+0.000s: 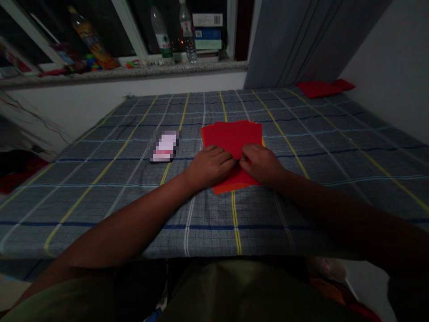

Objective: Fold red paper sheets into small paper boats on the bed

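Your left grip (213, 165) and right grip (262, 163) curl over red paper (234, 135); whether either pinches it, I cannot tell.

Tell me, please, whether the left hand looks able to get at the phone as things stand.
Probably yes: the phone lies on the checked cloth to the left of the left hand, with no object seen between them, though that hand would likely need to leave the red paper first.

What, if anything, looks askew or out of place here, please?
The paper stack under the left hand and right hand looks slightly askew: its edges don't line up, with orange showing past the red.
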The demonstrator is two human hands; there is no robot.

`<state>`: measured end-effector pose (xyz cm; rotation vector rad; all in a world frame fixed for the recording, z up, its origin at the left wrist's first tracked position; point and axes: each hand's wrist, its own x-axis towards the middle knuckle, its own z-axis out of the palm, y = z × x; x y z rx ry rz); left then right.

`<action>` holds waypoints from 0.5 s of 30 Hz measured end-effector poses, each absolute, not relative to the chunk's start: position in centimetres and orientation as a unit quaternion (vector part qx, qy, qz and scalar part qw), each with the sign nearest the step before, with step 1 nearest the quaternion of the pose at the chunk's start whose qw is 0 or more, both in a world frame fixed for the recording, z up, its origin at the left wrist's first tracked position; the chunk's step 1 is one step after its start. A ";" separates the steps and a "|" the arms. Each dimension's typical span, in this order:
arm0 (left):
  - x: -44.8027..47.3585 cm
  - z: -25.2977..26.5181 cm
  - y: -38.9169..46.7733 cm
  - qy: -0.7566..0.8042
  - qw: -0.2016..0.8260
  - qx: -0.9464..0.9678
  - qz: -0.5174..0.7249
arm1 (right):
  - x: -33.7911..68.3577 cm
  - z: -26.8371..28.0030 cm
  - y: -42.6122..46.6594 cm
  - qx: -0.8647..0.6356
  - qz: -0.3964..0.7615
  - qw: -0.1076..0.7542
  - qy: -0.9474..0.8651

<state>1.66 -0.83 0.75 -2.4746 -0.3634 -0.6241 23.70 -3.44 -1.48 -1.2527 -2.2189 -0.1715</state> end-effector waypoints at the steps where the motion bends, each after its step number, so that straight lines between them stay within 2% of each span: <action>1: 1.6 0.8 -0.9 -0.132 0.280 -0.921 -0.237 | 23.7 -1.5 -3.5 -0.469 -0.062 0.294 -0.831; 10: 1.5 0.8 -1.1 -0.117 0.268 -0.931 -0.219 | 24.2 -1.4 -3.6 -0.453 -0.051 0.249 -0.854; 15: 1.5 0.6 -1.0 -0.121 0.252 -0.934 -0.224 | 24.0 -1.7 -3.3 -0.464 -0.026 0.267 -0.844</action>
